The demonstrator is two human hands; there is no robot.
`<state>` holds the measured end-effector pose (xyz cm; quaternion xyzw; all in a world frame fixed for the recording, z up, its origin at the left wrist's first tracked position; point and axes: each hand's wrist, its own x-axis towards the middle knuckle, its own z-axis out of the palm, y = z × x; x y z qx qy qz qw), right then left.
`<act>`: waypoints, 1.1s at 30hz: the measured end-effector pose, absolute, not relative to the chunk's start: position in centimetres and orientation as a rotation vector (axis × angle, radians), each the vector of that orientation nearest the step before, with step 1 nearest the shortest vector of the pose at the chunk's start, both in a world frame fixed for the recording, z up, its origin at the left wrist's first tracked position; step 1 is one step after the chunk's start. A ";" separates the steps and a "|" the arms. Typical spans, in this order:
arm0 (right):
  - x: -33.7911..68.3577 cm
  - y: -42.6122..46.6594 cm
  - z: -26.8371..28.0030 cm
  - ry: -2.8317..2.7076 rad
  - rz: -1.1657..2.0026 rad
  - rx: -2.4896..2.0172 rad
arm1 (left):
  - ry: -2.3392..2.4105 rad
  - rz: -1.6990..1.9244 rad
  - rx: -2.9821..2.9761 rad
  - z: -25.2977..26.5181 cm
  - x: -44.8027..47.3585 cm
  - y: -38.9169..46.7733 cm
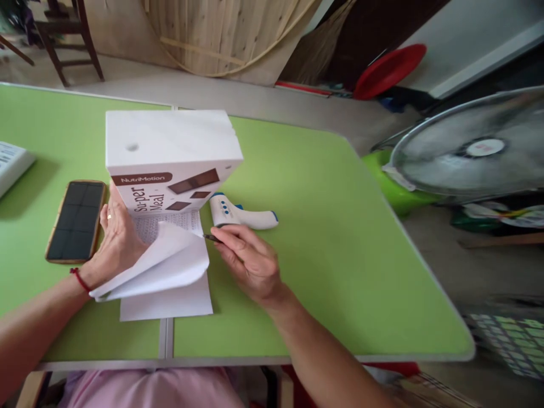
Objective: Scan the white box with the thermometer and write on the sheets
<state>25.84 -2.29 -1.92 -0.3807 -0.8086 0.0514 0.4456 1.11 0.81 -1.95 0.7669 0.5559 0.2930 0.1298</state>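
A white NutriMotion box (178, 178) stands upright on the table. Along its lower left edge lies my left hand (119, 238), fingers stretched out and partly hidden by the box, the thumb side resting by the sheets of paper (178, 266). The upper sheet curls up over part of that hand; printed or written lines show on the page below the box. My right hand (250, 260) pinches a dark pen (211, 238), its tip at the right edge of the paper. Just beyond this hand is a white and blue infrared thermometer (244, 214), lying on its side.
On the green table (331, 255), a phone (76, 221) in a brown case lies left of my left hand. Another white box (12, 164) sits at the far left. A large fan (480, 147) stands beyond the table's right edge. A wooden chair (68, 28) is behind.
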 end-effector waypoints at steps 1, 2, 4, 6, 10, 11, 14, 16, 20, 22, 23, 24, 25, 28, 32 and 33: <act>25.8 -2.4 -1.9 -1.991 0.118 -0.955 | 1.614 0.842 2.240 -2.1 1.2 0.7; 25.8 -2.4 -1.8 -1.980 0.114 -0.969 | 1.618 0.830 2.261 -2.2 1.2 0.6; 25.7 -2.6 -1.7 -1.955 0.107 -1.006 | 1.637 0.805 2.285 -2.7 1.1 0.5; 25.6 -2.7 -1.6 -1.936 0.079 -1.031 | 1.668 0.788 2.290 -3.1 1.1 0.5; 25.3 -2.6 -1.6 -1.964 0.033 -0.956 | 1.706 0.766 2.282 -3.5 1.1 0.5; 25.2 -2.6 -1.6 -1.967 0.046 -0.923 | 1.707 0.759 2.287 -3.4 1.1 0.5; 24.7 -2.5 -1.5 -1.983 0.096 -0.840 | 1.712 0.737 2.297 -3.2 1.2 0.3; 24.5 -2.4 -1.5 -2.039 0.110 -0.814 | 1.728 0.726 2.285 -3.1 1.2 0.3; 24.6 -2.6 -1.2 -2.248 0.111 -0.793 | 1.741 0.711 2.290 -3.3 1.2 0.2; 24.8 -2.8 -1.1 -2.340 0.135 -0.780 | 1.729 0.714 2.307 -3.3 1.2 0.1; 25.0 -2.8 -1.0 -2.371 0.162 -0.773 | 1.724 0.717 2.310 -3.4 1.2 0.1; 25.1 -2.9 -1.0 -2.389 0.196 -0.767 | 1.720 0.716 2.310 -3.4 1.2 0.1; 25.2 -2.9 -1.0 -2.399 0.231 -0.763 | 1.719 0.711 2.309 -3.4 1.2 0.0; 25.4 -3.1 -1.1 -2.432 0.316 -0.758 | 1.714 0.707 2.306 -3.6 1.2 0.0; 25.2 -3.4 -1.2 -2.482 0.370 -0.763 | 1.653 0.841 2.268 -3.7 1.2 0.2; 25.0 -3.5 -1.2 -2.487 0.390 -0.763 | 1.627 0.888 2.245 -3.6 1.1 0.3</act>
